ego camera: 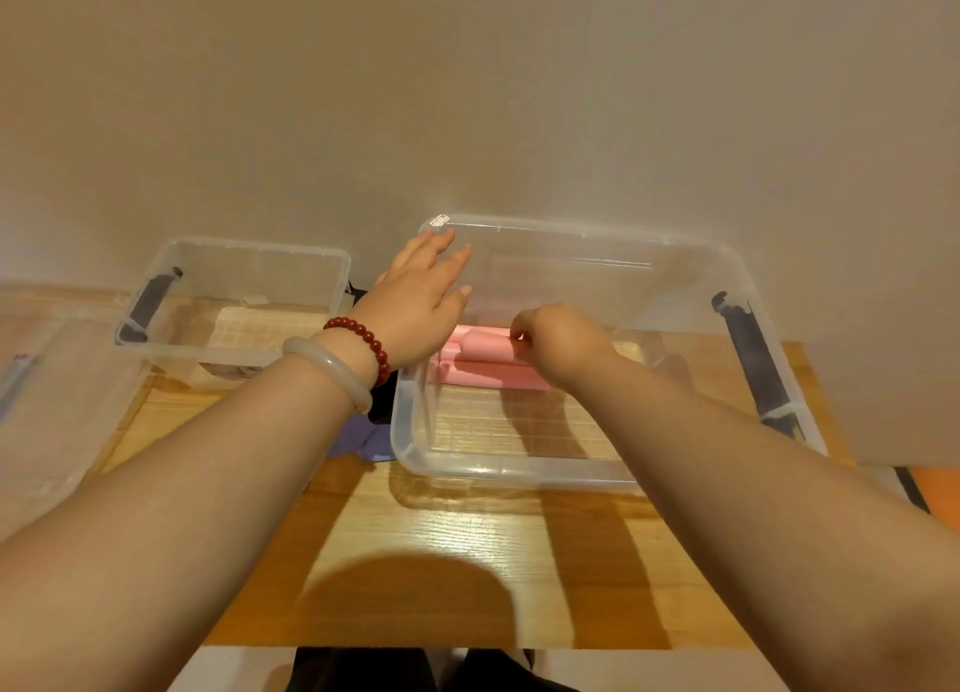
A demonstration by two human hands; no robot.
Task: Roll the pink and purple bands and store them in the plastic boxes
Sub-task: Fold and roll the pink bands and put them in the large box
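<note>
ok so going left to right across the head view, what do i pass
small clear plastic box → left hand → pink rolled bands → right hand → dark handle at the right end of the large clear plastic box

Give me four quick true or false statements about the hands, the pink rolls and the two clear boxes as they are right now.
1. The right hand holds a pink roll inside the large box. True.
2. The left hand holds a purple band. False: its fingers are straight and hold nothing, by the large box's left wall.
3. The pink roll is going into the small box. False: it is in the large box, and the small box stands apart to the left.
4. A red bead bracelet is on the left wrist. True.
</note>
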